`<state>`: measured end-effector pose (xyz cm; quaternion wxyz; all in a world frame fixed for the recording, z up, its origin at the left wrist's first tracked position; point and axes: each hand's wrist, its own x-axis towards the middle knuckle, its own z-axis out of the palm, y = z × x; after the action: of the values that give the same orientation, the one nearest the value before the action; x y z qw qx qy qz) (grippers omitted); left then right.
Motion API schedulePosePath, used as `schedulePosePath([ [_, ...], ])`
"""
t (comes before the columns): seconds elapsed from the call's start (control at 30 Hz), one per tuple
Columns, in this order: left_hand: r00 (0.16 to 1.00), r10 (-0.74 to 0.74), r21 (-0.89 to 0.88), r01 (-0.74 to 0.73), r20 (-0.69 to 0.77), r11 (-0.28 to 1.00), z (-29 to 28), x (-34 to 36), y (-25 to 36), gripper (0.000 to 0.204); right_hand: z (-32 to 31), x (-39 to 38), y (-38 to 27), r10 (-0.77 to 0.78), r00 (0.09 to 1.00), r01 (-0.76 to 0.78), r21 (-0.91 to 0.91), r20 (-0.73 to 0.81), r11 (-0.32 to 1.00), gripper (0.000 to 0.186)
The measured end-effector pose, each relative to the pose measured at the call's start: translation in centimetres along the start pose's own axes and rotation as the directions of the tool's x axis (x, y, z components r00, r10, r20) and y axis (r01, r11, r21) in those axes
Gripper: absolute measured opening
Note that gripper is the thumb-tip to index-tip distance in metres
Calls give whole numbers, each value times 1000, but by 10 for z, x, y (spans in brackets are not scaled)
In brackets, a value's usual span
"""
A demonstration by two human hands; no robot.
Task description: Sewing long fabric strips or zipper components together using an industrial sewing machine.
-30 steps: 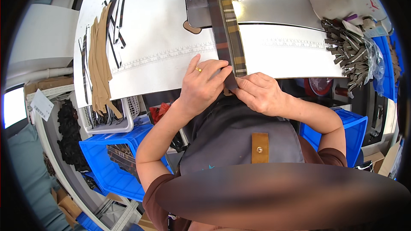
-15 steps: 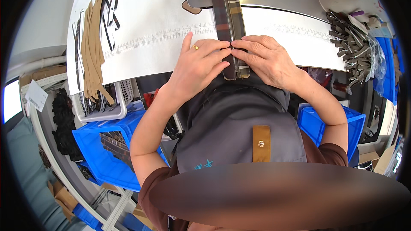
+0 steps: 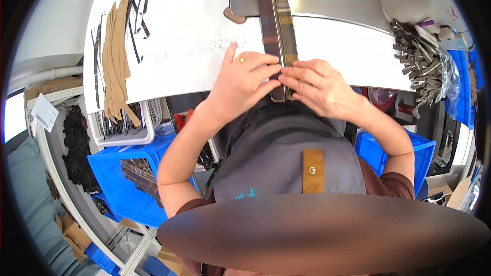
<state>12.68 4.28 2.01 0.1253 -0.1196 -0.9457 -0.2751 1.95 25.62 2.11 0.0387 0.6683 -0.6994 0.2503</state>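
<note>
Nearest me is the apron [image 3: 266, 148]; just beyond it comes the near end of the strip [image 3: 271, 33]. I judge the strip light, soft and quick to buckle, its zip [image 3: 280, 36] the firmer line; I'd take hold by both long edges close to that end. The left hand [image 3: 239, 84] and right hand [image 3: 325, 88] flank it, fingertips gathered at the zip. I can't tell whether either grip pinches cloth or just presses. The strip lies under and between both, its end poking out nearward, its length running far over the tabletop [image 3: 194, 69] toward the metal plate [image 3: 332, 0].
</note>
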Motion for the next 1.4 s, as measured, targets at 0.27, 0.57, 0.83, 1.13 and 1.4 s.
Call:
schedulePosePath([
  [0.27,988,85,5,-85,-131,996,5,29,-30,27,-2,3,-3,20,999,-20,21,-30,1000,42],
  [0.57,992,-25,308,62,-124,949,-1,96,-85,35,-2,2,2,31,999,-31,32,15,999,45],
  [0.83,993,-97,205,108,-62,973,-9,96,-88,35,-3,0,8,-11,1000,10,48,27,999,41],
  [1.13,994,-113,135,110,15,985,-19,104,-90,35,-5,4,12,-17,998,16,17,66,1000,41],
  [1.4,997,-74,156,77,-26,985,-18,109,-101,34,-3,9,17,-7,999,5,35,43,999,42],
])
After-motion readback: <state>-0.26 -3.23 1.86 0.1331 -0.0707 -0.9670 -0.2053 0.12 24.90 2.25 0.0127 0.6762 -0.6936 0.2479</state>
